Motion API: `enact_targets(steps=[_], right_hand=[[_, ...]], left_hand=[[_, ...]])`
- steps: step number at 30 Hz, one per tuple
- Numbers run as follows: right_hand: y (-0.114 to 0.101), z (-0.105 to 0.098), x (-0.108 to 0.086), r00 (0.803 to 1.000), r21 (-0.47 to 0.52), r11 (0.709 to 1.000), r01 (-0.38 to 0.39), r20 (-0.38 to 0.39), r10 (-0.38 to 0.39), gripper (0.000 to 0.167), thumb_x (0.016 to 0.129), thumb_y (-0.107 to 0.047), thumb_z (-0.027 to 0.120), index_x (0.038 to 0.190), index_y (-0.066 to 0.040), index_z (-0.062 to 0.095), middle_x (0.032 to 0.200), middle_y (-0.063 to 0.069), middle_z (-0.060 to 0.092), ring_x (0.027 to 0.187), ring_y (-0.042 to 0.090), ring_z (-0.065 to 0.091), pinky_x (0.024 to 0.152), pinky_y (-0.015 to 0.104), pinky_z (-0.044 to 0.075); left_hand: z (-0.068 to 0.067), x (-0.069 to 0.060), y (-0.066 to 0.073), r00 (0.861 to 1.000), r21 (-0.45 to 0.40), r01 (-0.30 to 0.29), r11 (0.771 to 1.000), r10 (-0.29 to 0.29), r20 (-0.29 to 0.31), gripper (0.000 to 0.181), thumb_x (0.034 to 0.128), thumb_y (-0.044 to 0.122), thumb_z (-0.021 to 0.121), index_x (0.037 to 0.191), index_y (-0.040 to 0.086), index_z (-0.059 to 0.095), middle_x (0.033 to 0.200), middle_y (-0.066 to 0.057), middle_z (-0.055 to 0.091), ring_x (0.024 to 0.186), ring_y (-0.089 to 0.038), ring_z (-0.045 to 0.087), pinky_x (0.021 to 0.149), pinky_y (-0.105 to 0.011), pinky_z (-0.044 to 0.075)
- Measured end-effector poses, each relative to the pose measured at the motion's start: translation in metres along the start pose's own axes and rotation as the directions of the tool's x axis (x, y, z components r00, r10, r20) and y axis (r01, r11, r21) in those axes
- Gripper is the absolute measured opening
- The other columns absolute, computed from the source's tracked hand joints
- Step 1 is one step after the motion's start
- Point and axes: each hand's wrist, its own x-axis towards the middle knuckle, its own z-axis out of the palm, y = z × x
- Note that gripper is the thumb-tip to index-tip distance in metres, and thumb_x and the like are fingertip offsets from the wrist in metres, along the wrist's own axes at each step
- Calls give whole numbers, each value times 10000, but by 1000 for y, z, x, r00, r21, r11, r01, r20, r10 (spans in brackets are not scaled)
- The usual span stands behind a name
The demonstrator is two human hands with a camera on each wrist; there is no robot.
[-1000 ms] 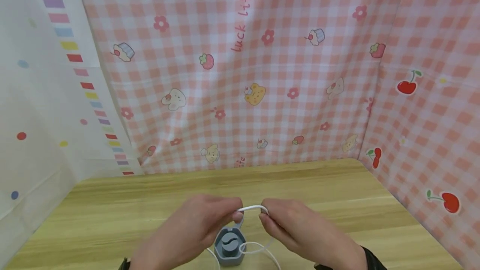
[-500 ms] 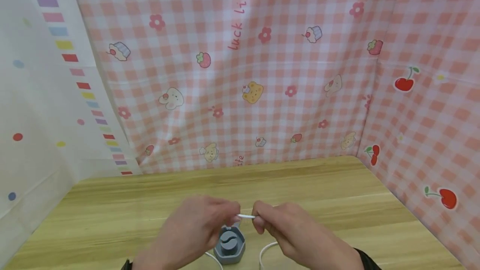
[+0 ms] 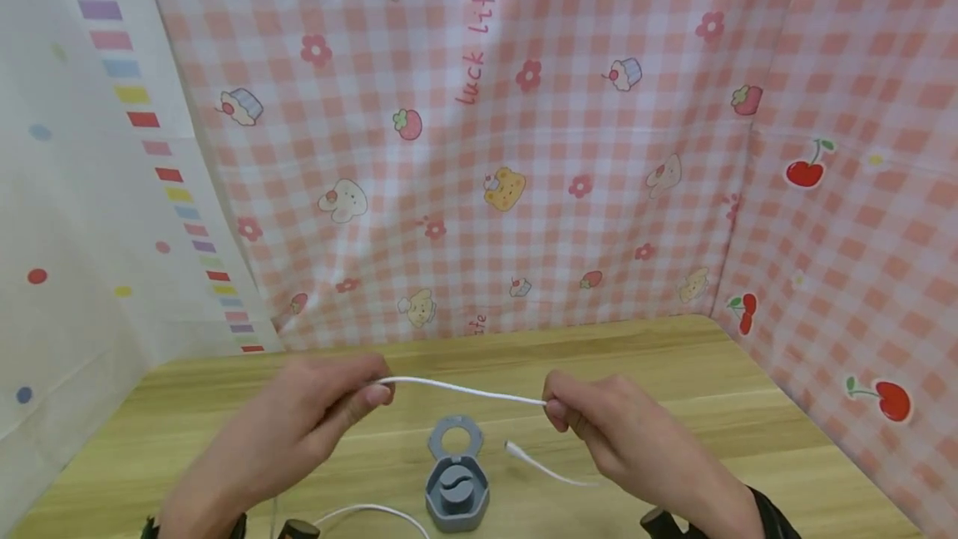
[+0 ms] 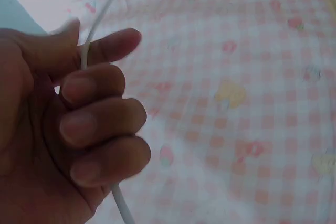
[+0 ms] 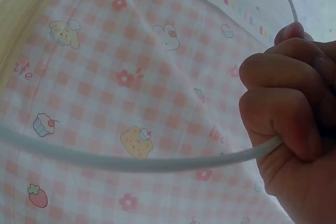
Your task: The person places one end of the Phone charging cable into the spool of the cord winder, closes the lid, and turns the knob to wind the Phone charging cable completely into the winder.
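One cable (image 3: 464, 390) spans, slightly bent, between the curled fingers of the left hand (image 3: 303, 418) and right hand (image 3: 624, 427), both gripping it, while the case (image 3: 457, 496) sits lower, between those fingers.

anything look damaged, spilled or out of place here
Nothing stands out as damaged or spilled. The white cable between the left hand and right hand looks unbroken, and the gray holder sits upright on the table. Only mild oddity: lettering on the checked cloth runs sideways.
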Motion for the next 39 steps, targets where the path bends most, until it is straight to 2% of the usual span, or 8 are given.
enact_targets(steps=[3,10,14,21,28,31,35,39], right_hand=[[-4,3,1,1000,-15,1000,9,-4,-9,252,907,-4,593,826,-202,458,647,-160,389,595,-89,319,559,28,288],[-18,17,4,998,-69,996,60,14,-59,201,917,-103,613,821,-190,460,603,-159,384,572,-89,294,550,16,266],[-22,22,4,998,-69,995,65,31,-63,148,953,-165,575,846,-191,476,635,-176,489,575,-101,343,567,14,308],[-17,15,3,997,-6,999,51,59,-51,172,949,-95,571,853,-195,469,622,-163,423,575,-103,312,547,14,282],[-4,-2,-2,998,-53,998,-45,36,47,267,898,-8,604,818,-208,446,623,-168,305,564,-87,236,512,45,220],[-2,-3,-3,999,-98,994,-38,4,39,282,874,5,621,807,-212,454,623,-183,353,565,-92,259,511,43,239],[-5,1,-3,999,-125,992,-36,3,36,267,878,-11,626,824,-224,475,616,-186,369,561,-89,275,517,44,261],[-11,13,-1,1000,-158,987,8,-3,-8,220,901,-76,623,822,-222,479,601,-181,354,552,-83,260,521,40,243]], left_hand=[[11,7,10,998,-44,-47,998,49,49,148,961,161,559,860,264,526,667,180,341,597,77,327,577,-69,319],[54,23,44,982,71,-119,990,107,156,227,1013,287,460,804,200,474,610,162,372,521,48,263,496,-50,211],[66,25,50,985,114,-134,984,120,121,133,983,247,520,862,194,523,659,141,525,496,39,269,476,-60,240],[44,19,39,997,160,-35,987,23,71,274,887,171,642,727,216,424,625,162,398,532,16,287,489,-80,246],[7,4,-2,994,191,103,976,-96,-46,298,900,155,618,682,229,430,620,170,293,558,44,300,529,-130,291],[0,-1,-10,988,173,155,973,-151,-37,261,907,174,613,710,260,465,633,179,319,566,52,311,549,-148,298],[5,2,-6,985,108,164,981,-168,29,186,947,243,580,786,307,512,644,202,335,556,58,327,549,-148,327],[27,11,10,995,32,53,998,-56,81,156,954,304,561,802,290,533,643,203,382,575,60,360,560,-112,334]])
